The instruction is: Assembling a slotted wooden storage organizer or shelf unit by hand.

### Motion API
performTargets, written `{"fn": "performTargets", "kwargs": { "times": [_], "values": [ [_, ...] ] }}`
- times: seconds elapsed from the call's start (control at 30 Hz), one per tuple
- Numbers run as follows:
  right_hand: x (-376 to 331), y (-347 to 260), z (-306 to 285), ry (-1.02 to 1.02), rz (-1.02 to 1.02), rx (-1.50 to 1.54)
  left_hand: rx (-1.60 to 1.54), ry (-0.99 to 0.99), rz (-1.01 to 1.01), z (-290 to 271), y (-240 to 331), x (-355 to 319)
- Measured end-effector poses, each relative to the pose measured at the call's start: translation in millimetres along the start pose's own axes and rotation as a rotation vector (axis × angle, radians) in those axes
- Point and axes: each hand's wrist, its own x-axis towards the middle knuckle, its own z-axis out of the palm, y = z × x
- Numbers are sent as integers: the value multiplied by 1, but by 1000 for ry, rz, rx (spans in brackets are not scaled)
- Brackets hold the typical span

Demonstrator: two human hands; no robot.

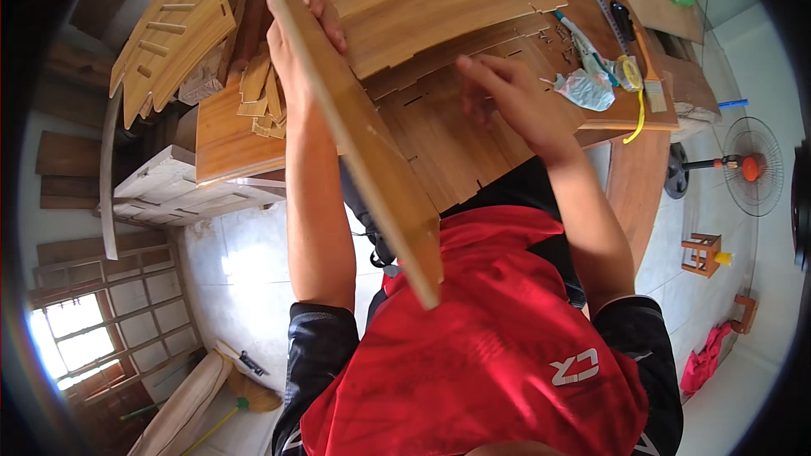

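Note:
A long, narrow wooden board (pixel 361 131) stands on edge and tilted in front of me, its near end close to my red shirt. My left hand (pixel 291 46) is closed around its far part, with fingertips showing over the right face. To the right of it, my right hand (pixel 511 101) hangs over the flat wooden panels with nothing visible in it. Its fingers are apart and point left, slightly blurred. Below lies a notched wooden panel (pixel 456 148) with small slots. Another notched panel (pixel 439 8) lies farther back.
On the table's right are a paintbrush (pixel 650 76), a tape measure (pixel 628 73), a crumpled cloth (pixel 585 90) and several screws (pixel 559 38). Thin wood strips (pixel 263 93) lie on the left, near a panel with dowels (pixel 173 34). A fan (pixel 750 167) stands on the right.

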Motion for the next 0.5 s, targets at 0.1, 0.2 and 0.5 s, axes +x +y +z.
{"fn": "performTargets", "kwargs": {
  "times": [0.1,0.2,0.5],
  "values": [
    [-11,-5,0,38,-176,-527,-489,-1160,18,-63,-7,58],
    [-13,-25,-7,140,-570,-670,-591,-1192,-31,-70,-13,65],
    [79,-62,33,-37,-1220,-1124,-571,-1269,-98,-72,-9,78]
  ]
}}
